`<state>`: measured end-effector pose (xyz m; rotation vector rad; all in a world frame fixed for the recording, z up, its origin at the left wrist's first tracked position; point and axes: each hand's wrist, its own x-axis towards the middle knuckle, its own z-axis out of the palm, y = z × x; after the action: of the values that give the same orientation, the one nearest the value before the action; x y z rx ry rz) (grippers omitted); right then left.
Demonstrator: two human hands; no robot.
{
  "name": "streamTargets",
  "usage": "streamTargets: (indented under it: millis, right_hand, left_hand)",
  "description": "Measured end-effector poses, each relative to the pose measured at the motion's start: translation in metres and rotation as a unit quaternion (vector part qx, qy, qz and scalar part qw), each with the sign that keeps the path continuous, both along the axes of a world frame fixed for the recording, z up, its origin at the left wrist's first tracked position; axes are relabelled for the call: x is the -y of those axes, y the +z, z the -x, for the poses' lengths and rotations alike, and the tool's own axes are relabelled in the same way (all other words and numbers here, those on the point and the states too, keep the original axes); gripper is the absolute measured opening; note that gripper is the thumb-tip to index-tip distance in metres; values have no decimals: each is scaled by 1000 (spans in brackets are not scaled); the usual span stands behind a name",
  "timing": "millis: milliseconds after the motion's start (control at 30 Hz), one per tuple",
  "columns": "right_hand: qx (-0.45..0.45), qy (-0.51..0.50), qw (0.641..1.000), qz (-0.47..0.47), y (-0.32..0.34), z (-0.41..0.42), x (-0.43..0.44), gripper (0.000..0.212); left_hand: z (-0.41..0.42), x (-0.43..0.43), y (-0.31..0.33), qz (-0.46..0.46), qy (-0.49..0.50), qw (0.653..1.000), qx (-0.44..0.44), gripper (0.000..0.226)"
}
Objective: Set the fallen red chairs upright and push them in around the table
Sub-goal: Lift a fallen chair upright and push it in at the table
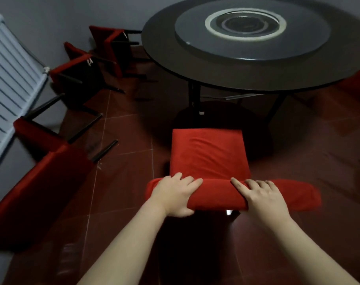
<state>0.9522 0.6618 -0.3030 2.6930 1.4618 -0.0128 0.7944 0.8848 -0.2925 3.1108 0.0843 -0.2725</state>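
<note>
Chair [207, 155] backrest is padded but stiff; I grip its top rail with left hand [173, 196] and right hand [263, 196]; should slide easily.

White ribbed radiator [8, 64] on the left, against grey wall [51, 15], dark red tiled floor [123, 128].
</note>
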Motion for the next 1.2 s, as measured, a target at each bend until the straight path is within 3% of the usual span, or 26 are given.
streamTargets:
  millis: [333, 567, 867, 1200]
  right_hand:
    - [-32, -25, 999, 21, -1, 1, -8, 95]
    - [-41, -24, 991, 126, 19, 2, -16, 89]
    - [-65, -16, 986, 155, 55, -13, -30, 84]
    - [-52, -17, 983, 176, 116, -95, -110, 94]
  left_hand:
    - [-2, -8, -1, 5, -29, 999, 29, 95]
    - [-4, -4, 15, 24, -5, 998, -56, 90]
    - [-36, -11, 47, 6, -58, 992, -113, 88]
    - [-127, -93, 93, 12, -10, 990, -141, 92]
